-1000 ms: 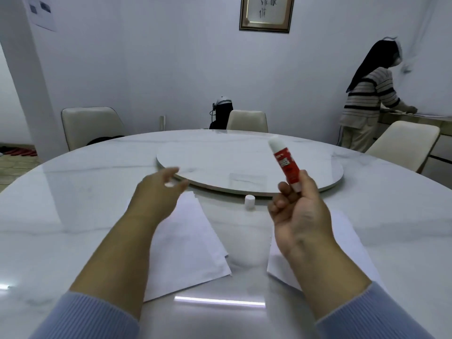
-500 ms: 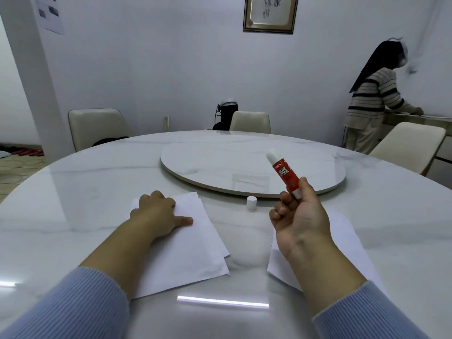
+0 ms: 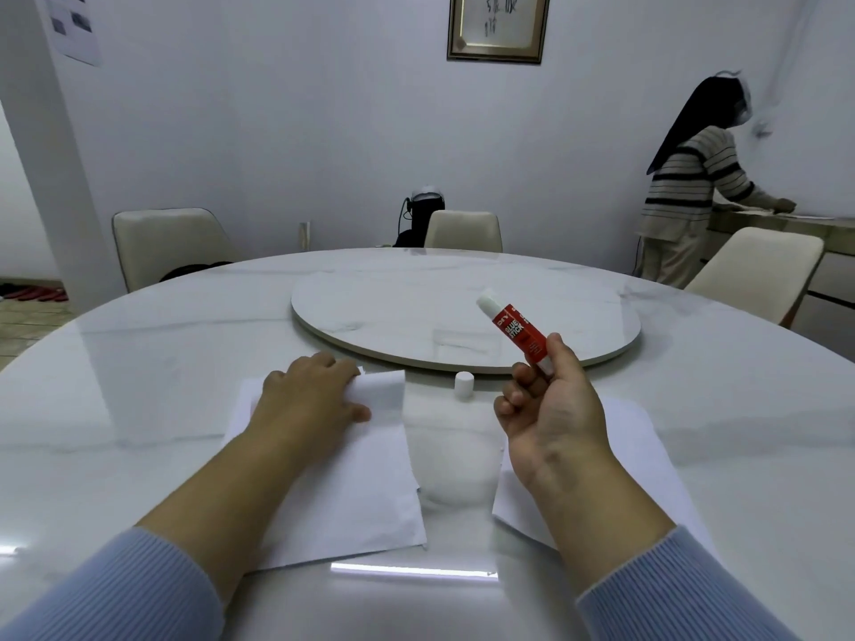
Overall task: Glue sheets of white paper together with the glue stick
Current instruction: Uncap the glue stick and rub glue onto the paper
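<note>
On the near left part of the round marble table (image 3: 139, 363), a stack of white paper sheets (image 3: 361, 492) lay flat. The left hand (image 3: 307, 400) rested on the stack's far end, its fingers curled over the far edge, where the top sheet's corner was lifted and bent back. Between the two paper piles, just before the lazy Susan (image 3: 416, 312) at the table's centre, the glue stick's white cap (image 3: 463, 384) stood upright on the marble. To its right, the right hand (image 3: 546, 418) was raised above the table, clenched round the lower end of the red glue stick (image 3: 516, 330), whose uncapped white tip pointed up and to the left. Beneath that hand and forearm lay another white sheet (image 3: 647, 455), near the table's front right.
</note>
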### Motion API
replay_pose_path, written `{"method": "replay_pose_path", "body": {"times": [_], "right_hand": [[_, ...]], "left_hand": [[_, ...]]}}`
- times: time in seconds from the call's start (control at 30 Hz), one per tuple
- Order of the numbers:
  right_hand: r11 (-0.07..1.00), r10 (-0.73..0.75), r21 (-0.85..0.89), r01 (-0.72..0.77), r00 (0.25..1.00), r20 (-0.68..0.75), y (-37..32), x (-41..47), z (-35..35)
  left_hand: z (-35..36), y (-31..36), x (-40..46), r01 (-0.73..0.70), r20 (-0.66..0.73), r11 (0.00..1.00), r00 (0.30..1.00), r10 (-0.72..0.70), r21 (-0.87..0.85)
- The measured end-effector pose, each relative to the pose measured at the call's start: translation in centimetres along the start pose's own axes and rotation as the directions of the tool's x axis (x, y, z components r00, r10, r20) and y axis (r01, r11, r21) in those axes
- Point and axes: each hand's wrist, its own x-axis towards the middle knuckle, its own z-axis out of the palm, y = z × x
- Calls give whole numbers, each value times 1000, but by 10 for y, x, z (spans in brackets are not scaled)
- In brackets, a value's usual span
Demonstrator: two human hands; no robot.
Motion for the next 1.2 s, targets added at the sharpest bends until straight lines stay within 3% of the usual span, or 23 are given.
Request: {"method": "replay_pose_path", "body": {"times": [0.13, 0.3, 0.4, 0.53, 0.9, 1.2], "right_hand": [[996, -57, -63, 60, 998, 35, -2, -3, 1], [940, -171, -268, 210, 972, 163, 4, -5, 2], [756, -232, -538, 373, 921, 312, 13, -2, 1], [493, -184, -716, 494, 864, 469, 24, 4, -5], [279, -27, -762, 584, 798, 602, 30, 9, -7], [253, 60, -748, 614, 761, 645, 0, -33, -17]], "left_hand": [[-2, 28, -13, -40, 11, 999, 999, 40, 6], [17, 33, -32, -144, 245, 988, 957, 154, -57], [22, 30, -38, -201, 332, 973, 915, 228, -115], [25, 26, -39, -220, 334, 971, 912, 239, -93], [25, 26, -37, -218, 378, 974, 898, 225, -64], [22, 25, -36, -204, 408, 976, 887, 215, -71]]}}
